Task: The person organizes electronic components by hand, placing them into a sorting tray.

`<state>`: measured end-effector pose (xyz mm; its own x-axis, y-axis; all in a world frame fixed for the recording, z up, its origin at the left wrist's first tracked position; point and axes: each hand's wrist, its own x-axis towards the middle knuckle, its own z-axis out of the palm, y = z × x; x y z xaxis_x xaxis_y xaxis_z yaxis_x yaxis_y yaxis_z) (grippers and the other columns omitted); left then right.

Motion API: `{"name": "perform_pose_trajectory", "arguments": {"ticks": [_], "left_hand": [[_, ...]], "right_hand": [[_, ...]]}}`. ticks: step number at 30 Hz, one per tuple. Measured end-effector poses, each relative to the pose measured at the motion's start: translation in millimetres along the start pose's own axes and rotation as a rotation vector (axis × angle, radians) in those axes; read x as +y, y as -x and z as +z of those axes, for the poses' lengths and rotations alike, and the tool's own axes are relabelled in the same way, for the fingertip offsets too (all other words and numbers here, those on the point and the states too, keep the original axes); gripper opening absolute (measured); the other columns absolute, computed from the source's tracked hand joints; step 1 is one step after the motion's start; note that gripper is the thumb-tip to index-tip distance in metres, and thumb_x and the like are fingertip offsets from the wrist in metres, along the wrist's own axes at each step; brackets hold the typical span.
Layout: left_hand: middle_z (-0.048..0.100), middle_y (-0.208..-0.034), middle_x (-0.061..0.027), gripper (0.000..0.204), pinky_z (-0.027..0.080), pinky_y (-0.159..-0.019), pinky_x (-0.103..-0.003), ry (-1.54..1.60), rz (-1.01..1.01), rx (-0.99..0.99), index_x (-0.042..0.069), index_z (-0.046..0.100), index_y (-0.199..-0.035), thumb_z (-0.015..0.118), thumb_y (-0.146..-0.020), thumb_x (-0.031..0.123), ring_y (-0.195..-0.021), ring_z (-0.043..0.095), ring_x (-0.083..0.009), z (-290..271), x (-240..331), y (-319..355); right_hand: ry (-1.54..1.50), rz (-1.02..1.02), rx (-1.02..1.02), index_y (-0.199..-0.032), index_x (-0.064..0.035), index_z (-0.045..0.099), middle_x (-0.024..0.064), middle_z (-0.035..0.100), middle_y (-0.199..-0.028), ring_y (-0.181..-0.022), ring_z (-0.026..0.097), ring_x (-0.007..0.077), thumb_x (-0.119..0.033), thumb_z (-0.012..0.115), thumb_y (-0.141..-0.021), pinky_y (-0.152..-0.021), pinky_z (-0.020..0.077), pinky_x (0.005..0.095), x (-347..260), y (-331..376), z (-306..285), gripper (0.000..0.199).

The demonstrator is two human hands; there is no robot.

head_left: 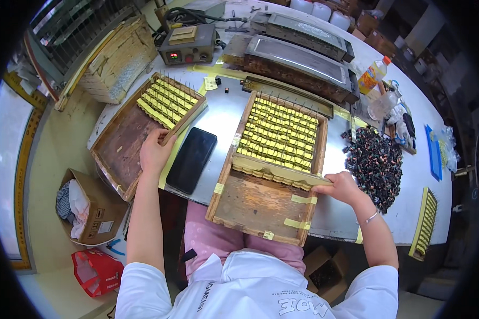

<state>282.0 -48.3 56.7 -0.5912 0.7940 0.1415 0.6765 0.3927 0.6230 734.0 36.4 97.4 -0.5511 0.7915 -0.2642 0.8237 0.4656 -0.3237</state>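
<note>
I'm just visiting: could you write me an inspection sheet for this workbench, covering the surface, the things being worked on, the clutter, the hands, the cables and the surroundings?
Surface: grey table, crowded.
Job's things: middle wooden tray with rows of yellow parts; left wooden tray, partly filled.
Clutter: black phone, heap of small dark parts, oil bottle.
Hands: left hand grips the left wooden tray's edge; right hand touches a strip at the middle wooden tray's right side.
Cables: black cable behind the control box.
Surroundings: cardboard box and red bag on the floor.
</note>
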Motion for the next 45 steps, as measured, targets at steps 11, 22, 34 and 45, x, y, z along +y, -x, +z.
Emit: {"name": "perform_pose_trajectory", "arguments": {"ticks": [11, 22, 34, 45], "left_hand": [[0.063, -0.085, -0.0061, 0.024, 0.047, -0.069, -0.028, 0.139, 0.036, 0.043, 0.006, 0.064, -0.091, 0.068, -0.076, 0.024, -0.076, 0.06, -0.0165, 1.3, 2.2, 16.3], [0.061, -0.089, -0.0063, 0.022, 0.047, -0.071, -0.026, 0.496, 0.327, -0.489, 0.003, 0.061, -0.096, 0.067, -0.078, 0.014, -0.078, 0.058, -0.0146, 24.4, 108.2, 113.4], [0.063, -0.083, -0.0078, 0.022, 0.049, -0.065, -0.027, 0.19, 0.37, -0.616, 0.003, 0.064, -0.092, 0.07, -0.074, 0.015, -0.071, 0.061, -0.0167, -4.7, 120.3, 122.8], [0.063, -0.078, -0.0087, 0.011, 0.048, -0.059, -0.03, 0.015, 0.436, -0.249, 0.003, 0.066, -0.078, 0.065, -0.077, 0.014, -0.068, 0.061, -0.0236, 10.7, 131.2, 142.3]], "right_hand": [[-0.231, 0.088, -0.077, -0.069, -0.0033, 0.066, 0.01, 0.055, -0.051, -0.044, 0.046, 0.0127, -0.043, 0.072, -0.07, -0.046, 0.0395, 0.0299, 7.2, 32.2, -2.1, 0.04], [0.081, -0.326, 0.272, -0.052, -0.0092, 0.05, 0.0065, 0.047, -0.045, -0.042, 0.05, 0.0261, -0.053, 0.065, -0.069, -0.041, 0.0392, 0.0348, 11.3, 91.6, 33.5, 0.05], [-0.072, -0.196, 0.345, -0.071, -0.0084, 0.062, 0.0032, 0.056, -0.063, -0.059, 0.057, 0.0221, -0.043, 0.073, -0.063, -0.052, 0.0461, 0.0324, -13.5, 102.5, 8.3, 0.037], [-0.035, -0.265, 0.436, -0.076, -0.0073, 0.062, 0.0038, 0.057, -0.072, -0.066, 0.057, 0.0224, -0.037, 0.073, -0.066, -0.056, 0.0471, 0.0324, -31.0, 87.1, 17.0, 0.034]]}}
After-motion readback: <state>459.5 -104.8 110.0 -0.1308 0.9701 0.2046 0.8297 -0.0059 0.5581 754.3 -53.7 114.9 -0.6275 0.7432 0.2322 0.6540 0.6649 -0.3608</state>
